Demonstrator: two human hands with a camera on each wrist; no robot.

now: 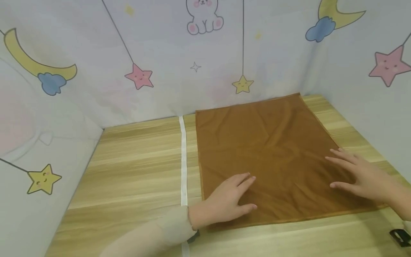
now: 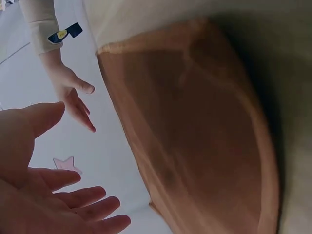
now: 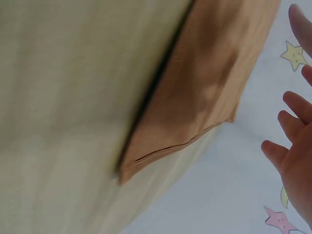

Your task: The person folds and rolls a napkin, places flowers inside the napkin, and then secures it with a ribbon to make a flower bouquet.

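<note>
A brown square cloth lies spread on the wooden table, with soft wrinkles and stitched edges. Over its near left part is my left hand, fingers stretched forward and thumb apart, holding nothing. My right hand hovers over the cloth's right side with its fingers spread. In the left wrist view the left hand shows an empty palm above the cloth. The right wrist view has the right hand raised clear of the cloth, whose near corner lies flat on the tabletop.
A white tape strip runs front to back across the wooden table, left of the cloth. Printed white curtains with stars and moons enclose the back and sides. A small black object is at the lower right.
</note>
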